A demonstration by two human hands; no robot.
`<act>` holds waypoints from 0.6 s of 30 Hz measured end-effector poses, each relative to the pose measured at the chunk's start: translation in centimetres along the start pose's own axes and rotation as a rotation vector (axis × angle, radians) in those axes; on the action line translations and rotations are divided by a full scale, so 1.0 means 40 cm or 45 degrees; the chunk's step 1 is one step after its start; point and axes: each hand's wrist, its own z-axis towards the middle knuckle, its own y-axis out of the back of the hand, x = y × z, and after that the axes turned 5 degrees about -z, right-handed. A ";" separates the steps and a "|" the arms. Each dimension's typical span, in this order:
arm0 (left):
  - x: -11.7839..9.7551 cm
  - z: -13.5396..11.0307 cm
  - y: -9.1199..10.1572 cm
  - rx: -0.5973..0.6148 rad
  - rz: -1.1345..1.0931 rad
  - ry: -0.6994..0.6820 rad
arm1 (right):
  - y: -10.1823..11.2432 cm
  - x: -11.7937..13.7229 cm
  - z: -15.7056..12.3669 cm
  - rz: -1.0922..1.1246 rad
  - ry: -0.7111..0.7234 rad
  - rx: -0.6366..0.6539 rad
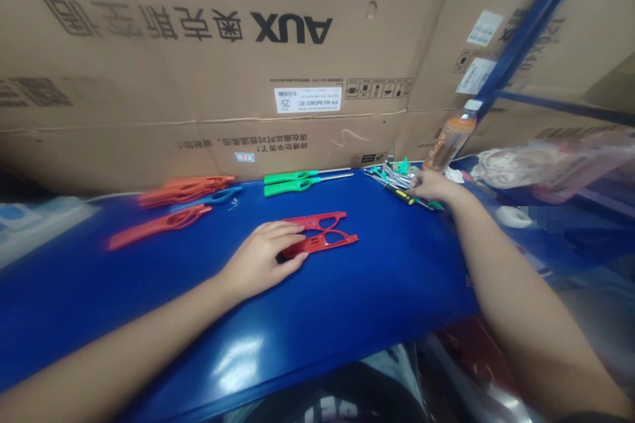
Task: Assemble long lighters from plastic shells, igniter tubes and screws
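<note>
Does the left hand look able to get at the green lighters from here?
Probably yes: I see no barrier across the blue tabletop between the left hand and the green lighters, though that hand touches red casing halves.

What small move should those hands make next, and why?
I'd probably lift one piece from the pile of thin silver metal rods and green parts: the right hand is at its edge, while the left hand covers part of two red plastic handle pieces, where no rod shows.
</note>
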 end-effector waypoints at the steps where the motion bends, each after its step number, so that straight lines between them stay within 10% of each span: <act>1: 0.000 0.000 0.000 0.003 0.000 -0.001 | -0.003 0.001 0.000 0.015 -0.001 -0.027; 18: -0.014 0.001 0.012 -0.004 0.004 0.039 | 0.007 0.063 -0.046 0.453 0.292 -0.643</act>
